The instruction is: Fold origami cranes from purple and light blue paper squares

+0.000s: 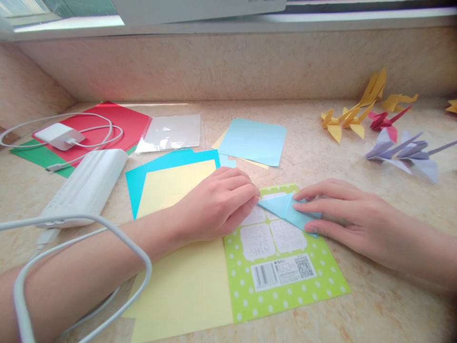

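A small light blue piece of folded origami paper lies over a green polka-dot card with a barcode label. My left hand has its fingers curled together, pinching the paper's pointed left tip. Over the paper's right end is my right hand, its thumb at the lower edge and its fingertips on top, gripping it. Yellow sheets lie under my left forearm, partly covered by the card. A bright blue sheet shows behind them.
Light blue square sheets lie beyond my hands. Yellow cranes, a red crane and purple cranes stand at the back right. To the left are a white power bank, a charger, looping cables and red paper.
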`<state>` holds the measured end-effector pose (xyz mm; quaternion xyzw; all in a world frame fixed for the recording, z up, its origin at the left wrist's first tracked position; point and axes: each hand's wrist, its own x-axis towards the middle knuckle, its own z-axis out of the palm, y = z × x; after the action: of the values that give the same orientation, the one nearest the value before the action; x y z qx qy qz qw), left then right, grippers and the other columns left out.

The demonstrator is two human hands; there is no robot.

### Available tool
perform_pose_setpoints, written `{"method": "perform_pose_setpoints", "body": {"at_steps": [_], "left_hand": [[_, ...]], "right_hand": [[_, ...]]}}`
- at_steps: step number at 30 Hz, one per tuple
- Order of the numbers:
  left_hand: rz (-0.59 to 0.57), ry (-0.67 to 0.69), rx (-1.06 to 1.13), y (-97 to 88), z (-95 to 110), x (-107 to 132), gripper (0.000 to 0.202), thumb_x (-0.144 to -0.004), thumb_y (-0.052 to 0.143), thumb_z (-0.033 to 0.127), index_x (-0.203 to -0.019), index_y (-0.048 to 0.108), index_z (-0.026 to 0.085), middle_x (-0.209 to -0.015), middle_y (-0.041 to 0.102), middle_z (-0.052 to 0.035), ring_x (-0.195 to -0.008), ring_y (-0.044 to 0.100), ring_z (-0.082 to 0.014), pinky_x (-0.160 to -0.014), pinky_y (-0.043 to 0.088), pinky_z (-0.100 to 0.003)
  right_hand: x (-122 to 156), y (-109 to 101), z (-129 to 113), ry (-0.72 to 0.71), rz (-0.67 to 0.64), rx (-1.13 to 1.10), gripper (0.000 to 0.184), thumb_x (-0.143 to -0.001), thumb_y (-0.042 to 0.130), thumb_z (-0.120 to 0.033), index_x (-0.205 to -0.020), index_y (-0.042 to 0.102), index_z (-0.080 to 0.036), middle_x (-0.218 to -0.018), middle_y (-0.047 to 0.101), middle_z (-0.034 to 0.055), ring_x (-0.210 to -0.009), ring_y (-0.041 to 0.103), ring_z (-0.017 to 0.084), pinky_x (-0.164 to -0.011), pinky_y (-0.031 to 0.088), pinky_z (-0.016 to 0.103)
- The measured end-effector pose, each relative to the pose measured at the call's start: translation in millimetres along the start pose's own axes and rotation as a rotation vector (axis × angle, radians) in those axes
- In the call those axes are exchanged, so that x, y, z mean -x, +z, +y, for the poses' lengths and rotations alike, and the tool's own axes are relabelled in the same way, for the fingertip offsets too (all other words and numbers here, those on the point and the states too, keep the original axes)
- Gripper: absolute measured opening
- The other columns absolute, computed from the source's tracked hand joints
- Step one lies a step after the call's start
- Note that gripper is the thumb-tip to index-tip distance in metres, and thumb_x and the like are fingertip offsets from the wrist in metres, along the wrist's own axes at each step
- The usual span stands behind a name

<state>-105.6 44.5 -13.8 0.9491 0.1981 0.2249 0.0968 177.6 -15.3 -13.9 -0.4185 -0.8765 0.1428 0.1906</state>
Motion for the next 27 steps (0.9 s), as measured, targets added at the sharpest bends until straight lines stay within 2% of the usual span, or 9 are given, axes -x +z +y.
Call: {"method": "perform_pose_setpoints", "body": {"at_steps": [27], "left_hand": [[0.004,0.007,-0.014,-0.3,0.6,0.0,0.018,-0.097,0.046,0.016,-0.098,0.064,0.013,-0.098,0.07,-0.0093,-0.097,0.063,-0.021,-0.089,0.05,-0.037]], "right_hand": [[0.6,1.4,-0.7,-0.031,-0.007,0.04,0.021,-0.096,0.056,-0.03,-0.105,0.074,-0.024,-0.116,0.067,0.0084,-0.107,0.062,0.025,-0.093,0.053,0.044]]}}
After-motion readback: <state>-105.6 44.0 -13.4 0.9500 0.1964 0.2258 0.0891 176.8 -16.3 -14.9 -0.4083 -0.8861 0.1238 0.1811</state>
